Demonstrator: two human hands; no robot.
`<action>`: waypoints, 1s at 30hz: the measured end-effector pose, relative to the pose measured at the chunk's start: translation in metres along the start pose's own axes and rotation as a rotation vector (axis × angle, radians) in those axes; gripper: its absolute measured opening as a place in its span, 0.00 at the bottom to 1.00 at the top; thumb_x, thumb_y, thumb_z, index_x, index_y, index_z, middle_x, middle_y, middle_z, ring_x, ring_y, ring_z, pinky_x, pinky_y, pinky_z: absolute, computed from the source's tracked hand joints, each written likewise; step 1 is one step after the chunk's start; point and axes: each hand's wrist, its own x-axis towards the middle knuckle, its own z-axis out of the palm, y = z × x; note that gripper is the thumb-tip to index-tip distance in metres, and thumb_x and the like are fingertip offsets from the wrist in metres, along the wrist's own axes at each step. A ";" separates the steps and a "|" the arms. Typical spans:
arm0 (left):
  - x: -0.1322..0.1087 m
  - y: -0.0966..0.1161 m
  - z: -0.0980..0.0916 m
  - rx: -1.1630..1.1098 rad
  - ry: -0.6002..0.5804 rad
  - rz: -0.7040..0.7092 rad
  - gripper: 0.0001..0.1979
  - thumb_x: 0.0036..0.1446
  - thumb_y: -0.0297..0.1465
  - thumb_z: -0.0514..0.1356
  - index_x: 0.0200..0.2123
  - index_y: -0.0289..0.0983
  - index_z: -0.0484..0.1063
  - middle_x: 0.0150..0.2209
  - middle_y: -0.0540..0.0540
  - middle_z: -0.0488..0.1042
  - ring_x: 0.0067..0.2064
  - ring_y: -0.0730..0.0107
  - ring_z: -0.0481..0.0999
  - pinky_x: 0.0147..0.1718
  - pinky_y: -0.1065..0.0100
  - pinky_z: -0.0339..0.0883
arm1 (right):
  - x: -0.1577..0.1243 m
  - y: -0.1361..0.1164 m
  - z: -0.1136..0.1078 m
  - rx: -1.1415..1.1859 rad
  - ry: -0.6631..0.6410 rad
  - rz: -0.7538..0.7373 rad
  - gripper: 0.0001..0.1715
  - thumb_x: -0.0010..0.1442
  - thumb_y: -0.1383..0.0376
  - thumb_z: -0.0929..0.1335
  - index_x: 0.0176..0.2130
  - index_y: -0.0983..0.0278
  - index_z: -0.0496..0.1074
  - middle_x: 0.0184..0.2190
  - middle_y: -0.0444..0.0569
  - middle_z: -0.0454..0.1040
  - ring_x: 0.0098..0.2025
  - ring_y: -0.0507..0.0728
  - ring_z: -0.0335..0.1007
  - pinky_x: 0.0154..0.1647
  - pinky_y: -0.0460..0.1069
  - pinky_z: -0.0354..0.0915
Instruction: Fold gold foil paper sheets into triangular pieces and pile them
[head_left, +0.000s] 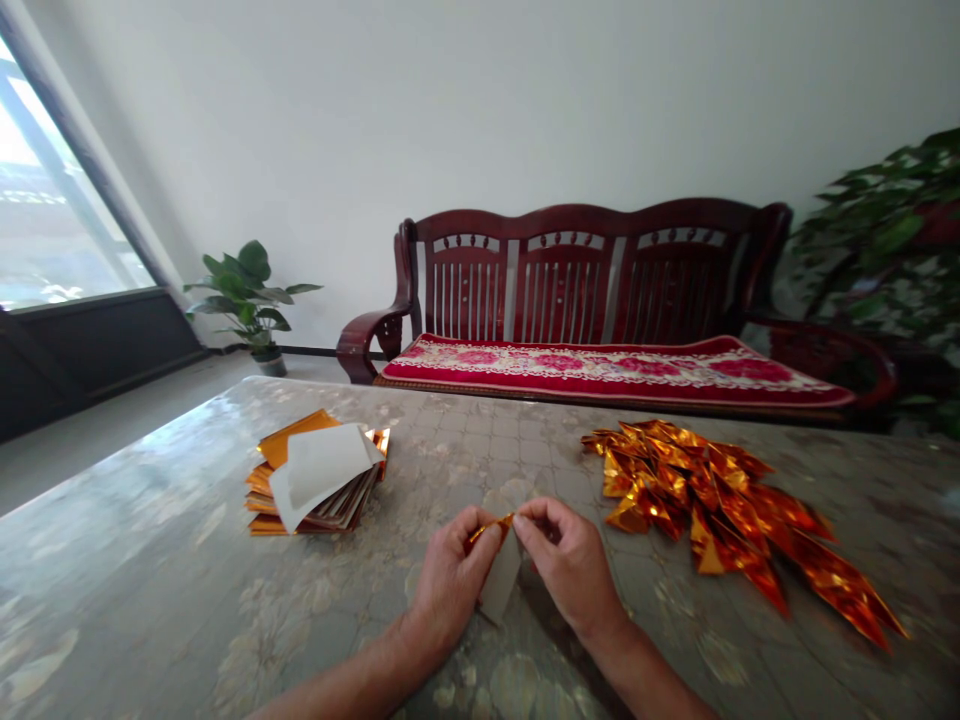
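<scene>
Two bare hands are shown at the centre of the lower frame, held close together above a mottled, glossy tabletop. The grip of the left hand is closed, with a narrow gold foil strip pinched between thumb and fingers. The grip of the right hand is likewise closed, its fingertips pressed on the strip's other end, where the foil is partly hidden. A white sheet is seen hanging below the strip between the hands, its upper edge concealed by the fingers.

At 10 o'clock from the hands, a squared stack of gold and orange foil sheets is laid on the tabletop, with loose white paper lying on top. At 2 o'clock, a heap of folded, pointed gold foil pieces is spread out, its nearest pieces lying near the right hand but not touching it.

Beyond the tabletop at 12 o'clock, a dark red wooden bench is placed against the wall, with a red floral cushion on its seat. A potted plant stands on the floor at 11 o'clock, a window is seen at 10 o'clock, and a leafy plant appears at 2 o'clock.
</scene>
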 end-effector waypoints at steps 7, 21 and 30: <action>0.004 -0.003 -0.004 -0.375 -0.137 -0.103 0.19 0.55 0.46 0.63 0.30 0.35 0.68 0.21 0.55 0.65 0.22 0.78 0.61 0.22 0.76 0.56 | 0.001 0.001 0.000 0.132 -0.074 0.048 0.15 0.56 0.55 0.69 0.29 0.65 0.71 0.20 0.41 0.66 0.22 0.50 0.58 0.23 0.45 0.57; 0.006 0.000 -0.004 -0.113 -0.033 0.028 0.14 0.55 0.40 0.62 0.28 0.34 0.72 0.22 0.52 0.69 0.25 0.75 0.66 0.26 0.74 0.60 | -0.001 -0.005 -0.001 0.009 -0.018 -0.040 0.14 0.56 0.56 0.68 0.28 0.64 0.72 0.21 0.43 0.69 0.23 0.52 0.62 0.24 0.45 0.59; -0.003 0.009 -0.007 0.314 0.106 0.311 0.12 0.59 0.33 0.60 0.25 0.36 0.76 0.23 0.52 0.69 0.27 0.74 0.69 0.29 0.73 0.59 | -0.005 -0.004 -0.003 -0.188 -0.002 -0.214 0.09 0.58 0.62 0.67 0.28 0.63 0.72 0.22 0.43 0.70 0.24 0.52 0.64 0.26 0.45 0.60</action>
